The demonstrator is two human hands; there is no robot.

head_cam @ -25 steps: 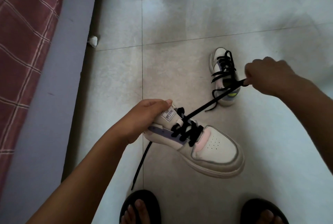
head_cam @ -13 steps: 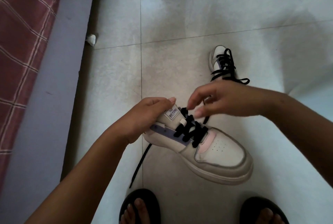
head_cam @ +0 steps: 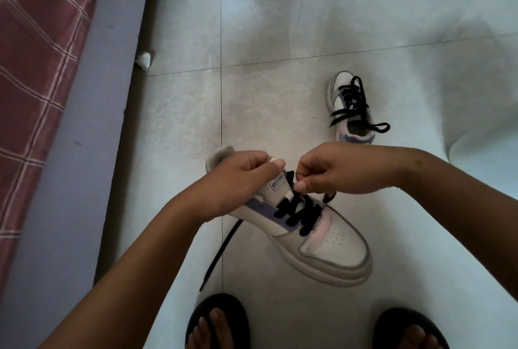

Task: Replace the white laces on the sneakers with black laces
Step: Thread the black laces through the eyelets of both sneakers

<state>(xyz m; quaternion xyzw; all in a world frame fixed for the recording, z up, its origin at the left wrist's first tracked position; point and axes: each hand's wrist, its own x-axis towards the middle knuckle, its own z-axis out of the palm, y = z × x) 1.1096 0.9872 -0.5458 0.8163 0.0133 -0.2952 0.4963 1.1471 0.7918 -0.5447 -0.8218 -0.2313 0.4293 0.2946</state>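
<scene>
Since the earlier frame, the right hand (head_cam: 336, 170) has drawn in and pinches the black lace (head_cam: 297, 208) near the tongue. Black sandals (head_cam: 217, 318) sit at six o'clock. At centre, the left hand (head_cam: 238, 180) grips the heel of the smooth cream leather sneaker (head_cam: 322, 242), held above the glossy tile floor (head_cam: 182, 124). At one o'clock, the second sneaker (head_cam: 351, 107) rests, black-laced.

We counted two sneakers, one held (head_cam: 322, 239) and one on the floor (head_cam: 351, 109), each with one black lace (head_cam: 301, 212) (head_cam: 354, 102). Two hands (head_cam: 238, 183) (head_cam: 336, 170), two black sandals (head_cam: 217, 320) (head_cam: 412, 329), one crumpled white scrap (head_cam: 143, 59).
</scene>
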